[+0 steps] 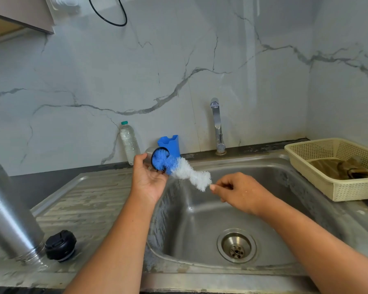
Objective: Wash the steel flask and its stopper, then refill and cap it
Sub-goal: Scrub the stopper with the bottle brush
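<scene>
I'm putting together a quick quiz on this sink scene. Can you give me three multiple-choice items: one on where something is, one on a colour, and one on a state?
1. Where is the black stopper?
A. In the sink basin
B. On the drainboard beside the flask
C. In the basket

2. What colours are the bristles of the brush?
A. Blue and white
B. Red and yellow
C. All black

3. What is the right hand doing?
A. Lying flat on the counter
B. Gripping the tap
C. Pinching the brush's handle end

Answers:
1 B: the stopper sits on the drainboard next to the mouth-down flask.
2 A: the bristles are blue at the tip inside the cup and white toward the handle.
3 C: its fingers pinch the handle end while the left hand holds the cup.
</scene>
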Tool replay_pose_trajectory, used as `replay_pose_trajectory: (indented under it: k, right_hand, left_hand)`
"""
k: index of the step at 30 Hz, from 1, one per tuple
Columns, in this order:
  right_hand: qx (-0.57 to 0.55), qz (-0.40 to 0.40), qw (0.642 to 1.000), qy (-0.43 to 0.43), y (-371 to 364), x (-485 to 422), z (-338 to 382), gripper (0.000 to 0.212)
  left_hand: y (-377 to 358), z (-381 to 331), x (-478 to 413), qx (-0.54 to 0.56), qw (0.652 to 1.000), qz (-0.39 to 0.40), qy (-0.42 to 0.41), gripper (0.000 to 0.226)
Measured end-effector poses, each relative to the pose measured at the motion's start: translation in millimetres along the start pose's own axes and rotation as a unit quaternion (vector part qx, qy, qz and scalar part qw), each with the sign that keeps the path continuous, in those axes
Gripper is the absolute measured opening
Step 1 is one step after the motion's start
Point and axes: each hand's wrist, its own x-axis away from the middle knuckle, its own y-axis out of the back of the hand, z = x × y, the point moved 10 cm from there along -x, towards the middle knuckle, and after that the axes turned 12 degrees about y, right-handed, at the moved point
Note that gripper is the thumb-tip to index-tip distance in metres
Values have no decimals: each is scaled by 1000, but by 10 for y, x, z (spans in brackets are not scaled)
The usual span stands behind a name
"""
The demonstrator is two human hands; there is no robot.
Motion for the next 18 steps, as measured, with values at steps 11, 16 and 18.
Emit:
replay_pose_trajectory:
  k: [11,16,18]
  right_hand:
    - [10,87,995,38,-39,-8,-33,17]
    - [19,79,996,46,20,-24,10,19]
    - [22,80,996,47,34,-23,10,20]
  left_hand:
    - [56,-40,48,-9,998,-59,-8,37]
    - [33,-77,64,-1,998,-56,-15,40]
    - [22,-69,74,2,998,-55,-17,44]
